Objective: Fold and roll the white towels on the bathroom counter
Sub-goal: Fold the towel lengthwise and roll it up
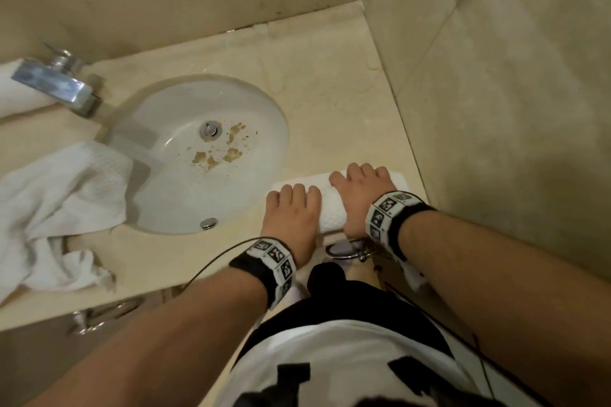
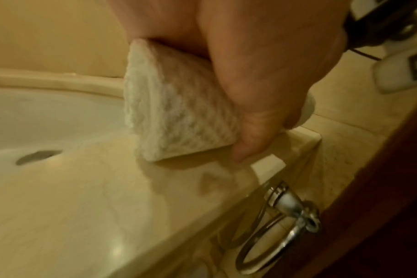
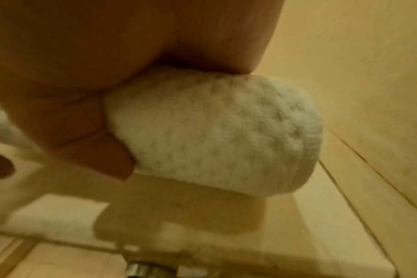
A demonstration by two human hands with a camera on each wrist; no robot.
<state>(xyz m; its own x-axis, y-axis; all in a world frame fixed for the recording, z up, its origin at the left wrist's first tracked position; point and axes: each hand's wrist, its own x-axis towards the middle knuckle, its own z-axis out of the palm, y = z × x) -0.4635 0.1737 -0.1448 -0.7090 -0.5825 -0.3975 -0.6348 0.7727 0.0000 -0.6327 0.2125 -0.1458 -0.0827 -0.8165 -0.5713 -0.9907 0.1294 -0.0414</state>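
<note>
Gripping the rolled towel (image 1: 330,208) from above, left hand (image 1: 291,215) beside right hand (image 1: 362,195).

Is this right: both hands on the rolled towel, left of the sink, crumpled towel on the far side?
Wrong side. In the head view the rolled towel under the left hand and right hand lies right of the sink; the crumpled towel is left.

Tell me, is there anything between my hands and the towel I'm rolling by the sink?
Nothing visible. The left hand and right hand both lie directly on the rolled towel, thumbs tucked against its near side, on the counter right of the sink.
</note>
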